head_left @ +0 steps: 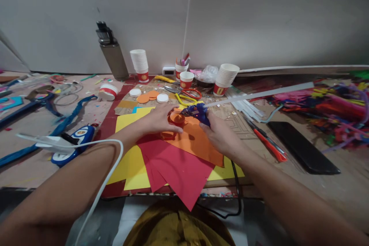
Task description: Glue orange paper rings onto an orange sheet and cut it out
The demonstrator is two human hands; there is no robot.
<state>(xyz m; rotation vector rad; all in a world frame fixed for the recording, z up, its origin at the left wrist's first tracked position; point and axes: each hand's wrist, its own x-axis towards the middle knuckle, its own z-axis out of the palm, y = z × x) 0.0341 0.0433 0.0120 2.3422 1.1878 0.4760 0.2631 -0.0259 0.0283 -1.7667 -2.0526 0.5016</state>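
Note:
My left hand (162,119) curls its thumb and fingers around a small round orange-and-red paper piece (176,118), which may be a covered cup. In my right hand (215,128) is a blue hot glue gun (198,112), its nozzle pointing left at the top of that piece. A long whitish glue stick (259,93) sticks out of the gun's back towards the right. Beneath both hands lie orange paper (201,144), red paper (184,173) and yellow paper (132,165). An orange ring-like strip (168,135) shows just below my left thumb.
Stacked paper cups (139,61), another cup stack (226,77), scissors (184,92) and orange discs (147,97) are behind. To the right lie glue sticks (245,103), a red cutter (269,145), a black phone (302,148) and fuzzy stems (331,103). A white cable (119,153) crosses my left forearm.

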